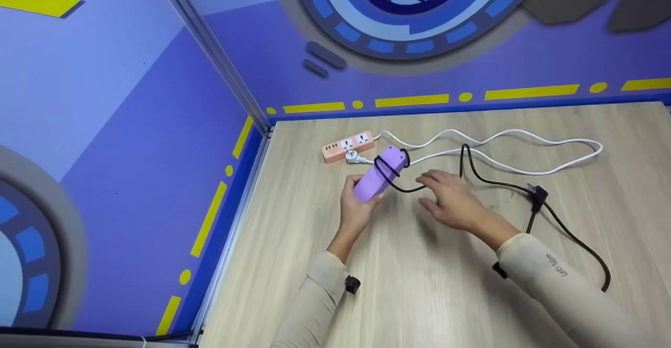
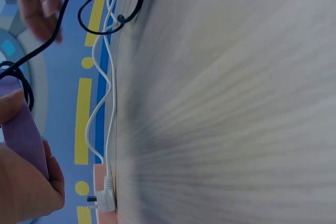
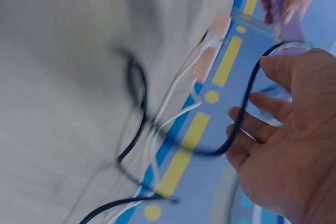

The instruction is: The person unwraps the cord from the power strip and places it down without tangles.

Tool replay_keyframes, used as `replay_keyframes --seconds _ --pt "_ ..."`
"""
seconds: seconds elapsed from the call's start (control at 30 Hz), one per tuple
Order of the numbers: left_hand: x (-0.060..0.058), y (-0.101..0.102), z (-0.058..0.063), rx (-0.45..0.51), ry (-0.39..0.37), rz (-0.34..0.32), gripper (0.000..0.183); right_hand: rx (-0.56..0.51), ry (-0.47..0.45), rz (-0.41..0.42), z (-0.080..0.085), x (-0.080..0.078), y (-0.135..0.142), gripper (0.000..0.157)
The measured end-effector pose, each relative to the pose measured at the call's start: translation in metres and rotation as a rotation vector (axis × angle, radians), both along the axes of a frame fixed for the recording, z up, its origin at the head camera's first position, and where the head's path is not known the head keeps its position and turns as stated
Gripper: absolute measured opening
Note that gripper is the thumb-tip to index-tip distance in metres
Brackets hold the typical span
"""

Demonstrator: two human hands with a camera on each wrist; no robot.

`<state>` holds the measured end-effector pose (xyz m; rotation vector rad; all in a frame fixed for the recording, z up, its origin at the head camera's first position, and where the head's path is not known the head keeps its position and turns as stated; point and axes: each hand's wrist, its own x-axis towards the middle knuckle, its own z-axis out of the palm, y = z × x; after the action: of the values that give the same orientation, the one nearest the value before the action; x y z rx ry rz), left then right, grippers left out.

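Note:
My left hand (image 1: pixel 355 210) grips the lower end of a purple power strip (image 1: pixel 373 181), held tilted above the table; its sockets do not show. A black cord (image 1: pixel 493 182) is looped round the strip's upper part and runs off to the right. My right hand (image 1: pixel 453 201) is beside that cord, thumb and fingers spread. In the right wrist view the cord (image 3: pixel 247 98) passes across the loosely bent fingers of the right hand (image 3: pixel 299 145), not pinched. The left wrist view shows the left thumb on the strip (image 2: pixel 26 136).
Behind the hands lies an orange power strip (image 1: pixel 333 154) with a white plug (image 1: pixel 352 156) against its front edge. Its white cord (image 1: pixel 555 141) stretches in a long loop to the right. A black plug (image 1: pixel 538 197) lies right of my right hand. Printed panels (image 1: pixel 241 49) border the table.

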<state>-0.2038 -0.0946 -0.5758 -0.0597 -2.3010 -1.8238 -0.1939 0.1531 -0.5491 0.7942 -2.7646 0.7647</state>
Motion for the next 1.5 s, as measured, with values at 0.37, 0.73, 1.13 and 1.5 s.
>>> replay_keyframes --seconds 0.37,0.73,1.13,1.5 --pt "0.004 0.011 -0.002 -0.014 -0.007 -0.042 0.054 -0.091 -0.011 0.096 0.001 -0.001 -0.024 0.022" --pt "0.004 0.007 -0.006 -0.065 -0.006 -0.051 0.056 -0.160 0.123 0.070 0.013 -0.002 -0.028 0.003" --pt "0.002 -0.004 -0.001 -0.094 -0.022 -0.047 0.058 -0.223 0.042 -0.120 0.023 -0.006 -0.013 0.009" --pt "-0.001 -0.017 -0.002 -0.064 -0.042 0.031 0.058 -0.178 -0.031 -0.184 0.007 -0.015 0.022 0.010"
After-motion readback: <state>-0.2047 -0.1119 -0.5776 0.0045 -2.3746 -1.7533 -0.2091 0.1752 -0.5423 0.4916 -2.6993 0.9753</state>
